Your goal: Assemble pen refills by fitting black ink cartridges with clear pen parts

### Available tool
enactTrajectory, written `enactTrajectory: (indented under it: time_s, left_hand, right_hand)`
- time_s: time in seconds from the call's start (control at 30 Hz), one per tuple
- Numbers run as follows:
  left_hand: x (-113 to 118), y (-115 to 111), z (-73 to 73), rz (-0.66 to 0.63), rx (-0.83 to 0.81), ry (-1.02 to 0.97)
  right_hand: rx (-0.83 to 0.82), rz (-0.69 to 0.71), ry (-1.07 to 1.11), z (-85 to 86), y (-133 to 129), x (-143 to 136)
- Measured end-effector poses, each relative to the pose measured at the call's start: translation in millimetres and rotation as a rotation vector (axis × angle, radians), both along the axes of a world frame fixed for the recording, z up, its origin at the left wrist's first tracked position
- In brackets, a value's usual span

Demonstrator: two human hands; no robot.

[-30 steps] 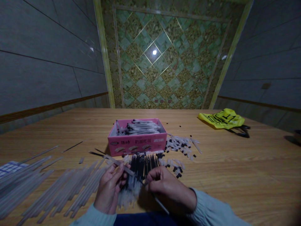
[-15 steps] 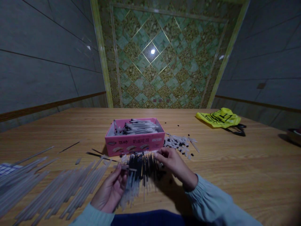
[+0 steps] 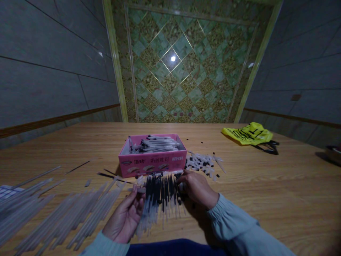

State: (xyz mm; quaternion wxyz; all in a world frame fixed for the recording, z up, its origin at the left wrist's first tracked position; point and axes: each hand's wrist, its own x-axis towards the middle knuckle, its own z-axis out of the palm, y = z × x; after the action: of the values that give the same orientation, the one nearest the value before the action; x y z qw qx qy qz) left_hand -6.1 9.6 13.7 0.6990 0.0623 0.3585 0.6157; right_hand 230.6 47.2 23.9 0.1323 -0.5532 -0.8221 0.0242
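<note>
My left hand point(image 3: 128, 211) is closed, pinching a short translucent tube point(image 3: 141, 190) between thumb and fingers. To its right lies a row of thin black-and-clear sticks point(image 3: 163, 190), side by side on the table, with clear lower ends towards me. My right hand point(image 3: 198, 188) rests at the right end of this row, its fingers bent and pressed together near the sticks' dark tips. What these fingers hold is hidden. Just behind the row stands a pink box point(image 3: 153, 164), holding a heap of white sticks point(image 3: 161, 144) with black ends.
Many long translucent tubes point(image 3: 66, 217) lie in slanted rows at the left. Small white and black pieces point(image 3: 201, 161) are scattered right of the box. A yellow plastic bag point(image 3: 247, 133) lies at the far right. Several thin dark sticks point(image 3: 77, 167) lie left of the box.
My right hand has shifted slightly, its fingers curling down at the row's right end. The thin piece that stuck out rightwards from my left hand's tube no longer shows there.
</note>
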Motion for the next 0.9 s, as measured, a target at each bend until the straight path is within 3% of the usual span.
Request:
enactTrajectory:
  time_s: [0.33,0.67,0.77,0.83,0.9]
  left_hand:
    - [2.6,-0.7,3.4,-0.012,0.0,0.018]
    - [1.6,-1.3,3.3,-0.013,0.001,0.021]
    - [1.9,-1.6,2.7,-0.011,0.007,0.038]
    - [3.0,-1.7,2.6,-0.007,0.013,0.056]
    - [4.9,-1.9,2.9,0.001,0.023,0.081]
  right_hand:
    - [-0.026,-0.053,-0.193,18.5,-8.3,-3.8]
    - [-0.072,-0.037,-0.19,5.8,-8.4,-8.1]
    - [-0.064,-0.019,0.046,1.7,-6.1,-9.4]
    - [-0.135,-0.008,0.394,-1.1,-5.3,-15.0]
    - [-0.314,0.004,0.802,-3.5,-7.2,-24.1]
